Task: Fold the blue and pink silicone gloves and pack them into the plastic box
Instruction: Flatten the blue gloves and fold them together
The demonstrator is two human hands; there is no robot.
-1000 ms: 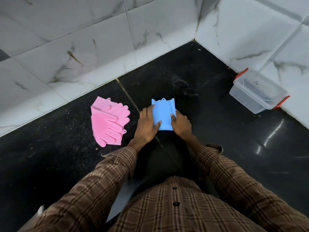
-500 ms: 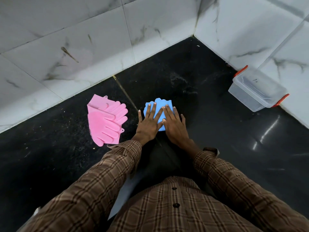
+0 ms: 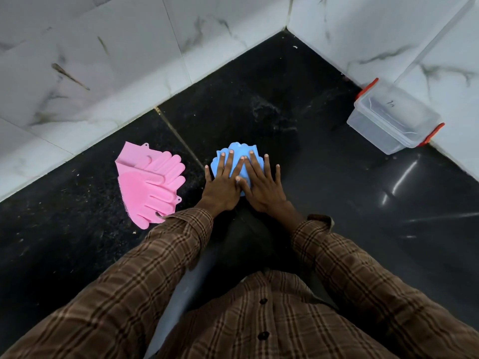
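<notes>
The folded blue silicone gloves (image 3: 239,152) lie on the black floor just in front of me. My left hand (image 3: 222,183) and my right hand (image 3: 261,186) press flat on them side by side, fingers straight and spread, hiding most of the blue. The pink silicone gloves (image 3: 150,182) lie unfolded in an overlapping pile on the floor to the left, apart from my hands. The clear plastic box (image 3: 392,117) with red clips and its lid on stands at the right against the wall.
White marble wall tiles (image 3: 103,73) run along the back and right, meeting in a corner at the top centre. The black floor (image 3: 337,203) is glossy. My plaid sleeves and dark trousers fill the lower frame.
My hands went from pinching the edges of the blue gloves to folding them over and pressing flat on top. The blue bundle is now shorter. The pink gloves and box stayed put.
</notes>
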